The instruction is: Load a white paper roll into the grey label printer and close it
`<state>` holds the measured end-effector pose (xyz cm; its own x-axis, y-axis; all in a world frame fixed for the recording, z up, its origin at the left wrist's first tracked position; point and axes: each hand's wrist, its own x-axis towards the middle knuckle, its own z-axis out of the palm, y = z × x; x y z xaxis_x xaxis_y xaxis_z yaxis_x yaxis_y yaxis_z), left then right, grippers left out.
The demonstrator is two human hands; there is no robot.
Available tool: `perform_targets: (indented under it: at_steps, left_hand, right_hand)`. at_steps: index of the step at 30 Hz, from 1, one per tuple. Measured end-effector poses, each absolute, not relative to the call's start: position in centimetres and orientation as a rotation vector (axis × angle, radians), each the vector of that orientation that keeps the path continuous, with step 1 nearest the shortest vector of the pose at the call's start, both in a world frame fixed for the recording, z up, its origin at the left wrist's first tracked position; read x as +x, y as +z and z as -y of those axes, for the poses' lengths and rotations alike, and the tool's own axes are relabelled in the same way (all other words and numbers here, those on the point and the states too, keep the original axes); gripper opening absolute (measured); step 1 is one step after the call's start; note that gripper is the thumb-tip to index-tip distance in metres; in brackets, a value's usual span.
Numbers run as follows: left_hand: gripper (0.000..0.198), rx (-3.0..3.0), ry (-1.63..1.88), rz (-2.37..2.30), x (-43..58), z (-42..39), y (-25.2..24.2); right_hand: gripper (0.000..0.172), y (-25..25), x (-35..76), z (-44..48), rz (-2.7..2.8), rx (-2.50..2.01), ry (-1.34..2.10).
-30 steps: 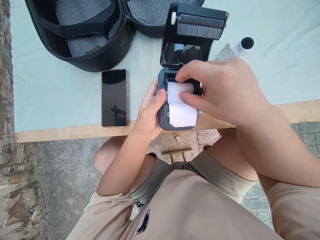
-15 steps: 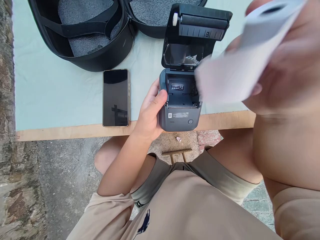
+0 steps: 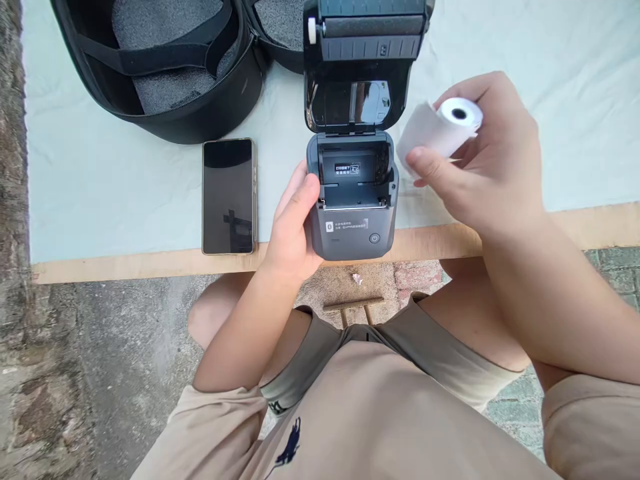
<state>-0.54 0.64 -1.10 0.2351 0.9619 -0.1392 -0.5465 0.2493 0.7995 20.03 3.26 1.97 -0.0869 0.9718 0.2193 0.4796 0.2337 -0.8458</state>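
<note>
A small dark label printer [image 3: 353, 233] is at the table's front edge, its lid [image 3: 367, 80] swung up and back. Its paper bay shows a small printed sticker and no roll inside. My left hand [image 3: 294, 230] grips the printer's left side, thumb on the upper edge. Just right of the printer, my right hand [image 3: 493, 157] holds a white paper roll [image 3: 440, 133] between thumb and fingers. The roll's dark core hole faces up, and a loose end of paper hangs toward the printer. Part of the roll is hidden by the fingers.
A smartphone [image 3: 229, 197] lies left of the printer, screen dark. Behind it stands an unzipped black case [image 3: 200, 113] with grey foam and a strap. The table [image 3: 125, 193] has a pale green cover and a bare wooden front edge.
My right hand has come down and away from the camera with the paper roll, closer to the printer. The printer has shifted slightly left, and its lid leans further back.
</note>
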Motion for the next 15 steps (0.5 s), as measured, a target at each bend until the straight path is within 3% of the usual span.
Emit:
perform_targets:
  at_steps: [3,8,12,15]
  left_hand:
    - [0.031,0.709,1.155,-0.734,-0.6,-0.7,-1.1]
    - [0.032,0.687,1.158,-0.738,-0.7,-0.5,-1.3]
    - [0.031,0.683,1.166,-0.739,-0.6,-0.5,-1.4]
    - [0.029,0.674,1.180,-0.703,-0.5,-0.5,-1.3]
  right_hand:
    - [0.038,1.8,20.0,-3.3,1.848,-1.493,0.648]
    - [0.031,1.3,20.1,-3.9,2.059,-1.717,0.566]
    - [0.049,2.6,20.7,-3.2,2.027,-1.495,0.579]
    - [0.038,3.7,22.1,-2.9,1.829,-1.371,0.424]
